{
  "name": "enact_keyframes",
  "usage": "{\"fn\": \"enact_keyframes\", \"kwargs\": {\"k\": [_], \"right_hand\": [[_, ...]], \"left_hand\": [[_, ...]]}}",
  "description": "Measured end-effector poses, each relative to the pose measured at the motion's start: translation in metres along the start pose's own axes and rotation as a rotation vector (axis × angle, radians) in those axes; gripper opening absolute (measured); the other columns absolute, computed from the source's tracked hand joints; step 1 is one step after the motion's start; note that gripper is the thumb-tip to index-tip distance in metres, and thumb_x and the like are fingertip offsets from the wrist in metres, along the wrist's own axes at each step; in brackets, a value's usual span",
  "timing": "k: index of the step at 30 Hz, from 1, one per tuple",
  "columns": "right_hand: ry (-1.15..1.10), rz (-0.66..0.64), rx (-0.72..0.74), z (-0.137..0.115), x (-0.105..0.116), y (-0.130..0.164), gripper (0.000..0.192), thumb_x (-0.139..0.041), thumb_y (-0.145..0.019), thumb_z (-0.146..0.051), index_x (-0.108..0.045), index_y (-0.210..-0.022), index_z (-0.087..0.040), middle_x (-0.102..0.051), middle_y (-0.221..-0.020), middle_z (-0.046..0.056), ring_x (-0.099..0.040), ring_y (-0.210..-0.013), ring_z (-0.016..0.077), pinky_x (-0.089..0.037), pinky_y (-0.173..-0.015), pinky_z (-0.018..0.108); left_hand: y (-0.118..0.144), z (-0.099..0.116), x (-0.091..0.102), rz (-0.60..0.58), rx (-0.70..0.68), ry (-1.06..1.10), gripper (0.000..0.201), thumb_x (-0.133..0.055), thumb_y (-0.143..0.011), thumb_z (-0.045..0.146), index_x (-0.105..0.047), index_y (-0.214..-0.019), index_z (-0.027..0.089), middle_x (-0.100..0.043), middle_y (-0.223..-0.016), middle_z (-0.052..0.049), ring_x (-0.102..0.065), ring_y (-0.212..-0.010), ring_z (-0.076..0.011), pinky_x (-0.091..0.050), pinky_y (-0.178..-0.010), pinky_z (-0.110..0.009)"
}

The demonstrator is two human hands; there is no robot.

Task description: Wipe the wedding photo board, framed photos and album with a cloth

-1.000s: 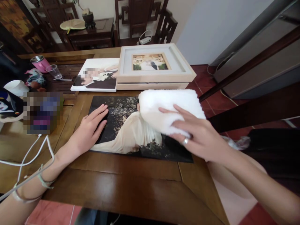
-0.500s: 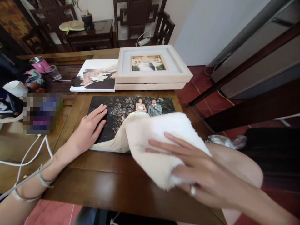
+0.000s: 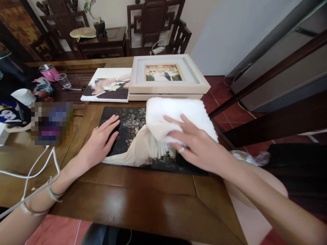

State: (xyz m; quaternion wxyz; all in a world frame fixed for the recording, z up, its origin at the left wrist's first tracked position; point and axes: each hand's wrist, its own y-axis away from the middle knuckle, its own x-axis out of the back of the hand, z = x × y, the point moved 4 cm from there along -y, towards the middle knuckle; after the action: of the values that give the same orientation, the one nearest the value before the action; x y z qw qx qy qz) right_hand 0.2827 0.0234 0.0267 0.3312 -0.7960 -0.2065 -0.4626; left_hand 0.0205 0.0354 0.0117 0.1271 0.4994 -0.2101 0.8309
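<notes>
A dark photo panel (image 3: 127, 149) with a couple and a long pale gown lies flat on the wooden table (image 3: 122, 197). My left hand (image 3: 103, 141) rests open on its left edge, fingers stretched out and holding nothing. On the panel's right part is a folded white fluffy cloth (image 3: 176, 109). My right hand (image 3: 195, 143) presses on the cloth and holds it, a ring on one finger. The couple and the panel's upper right corner are hidden under the cloth.
Behind the panel stand a light wooden framed photo (image 3: 168, 90) and a white-edged photo canvas (image 3: 107, 88). To the left are a pink mug (image 3: 49, 73), a clear plastic cup (image 3: 63, 81), a white cup (image 3: 22, 97) and a white cable (image 3: 55, 158).
My right hand has moved the cloth up and away from me, from the panel's lower right across its upper right. The left hand stays on the panel's left edge.
</notes>
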Motion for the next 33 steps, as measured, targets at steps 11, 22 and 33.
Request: {"fn": "enact_keyframes", "kwargs": {"k": [11,22,33], "right_hand": [[-0.138,-0.112,0.197,-0.063,-0.003,0.036,0.024,-0.048,-0.08,-0.004,-0.064,-0.084,-0.021,-0.055,-0.141,0.01,-0.042,-0.138,0.0253,-0.028,-0.116,0.056],[-0.002,-0.001,-0.07,0.033,0.004,-0.033,0.018,-0.049,-0.089,-0.017,-0.064,-0.091,-0.027,-0.073,-0.101,0.003,-0.061,-0.118,0.0317,-0.036,-0.111,0.059],[-0.089,-0.052,0.153,-0.072,-0.014,0.034,0.024,-0.047,-0.078,-0.004,-0.062,-0.083,-0.021,-0.056,-0.139,0.012,-0.035,-0.141,0.0289,-0.023,-0.116,0.062]], "left_hand": [[-0.001,0.0,-0.001,-0.004,-0.014,-0.011,0.046,-0.036,-0.1,0.036,-0.048,-0.139,0.016,-0.043,-0.15,-0.012,-0.037,-0.14,-0.0264,-0.033,-0.114,-0.052],[0.0,-0.002,-0.001,-0.016,-0.017,-0.007,0.046,-0.037,-0.1,0.035,-0.049,-0.138,0.013,-0.043,-0.149,-0.014,-0.038,-0.14,-0.0255,-0.032,-0.115,-0.049],[-0.001,-0.002,-0.001,-0.015,-0.02,-0.002,0.046,-0.037,-0.1,0.037,-0.048,-0.139,0.016,-0.042,-0.15,-0.012,-0.037,-0.14,-0.0273,-0.032,-0.115,-0.051]]}}
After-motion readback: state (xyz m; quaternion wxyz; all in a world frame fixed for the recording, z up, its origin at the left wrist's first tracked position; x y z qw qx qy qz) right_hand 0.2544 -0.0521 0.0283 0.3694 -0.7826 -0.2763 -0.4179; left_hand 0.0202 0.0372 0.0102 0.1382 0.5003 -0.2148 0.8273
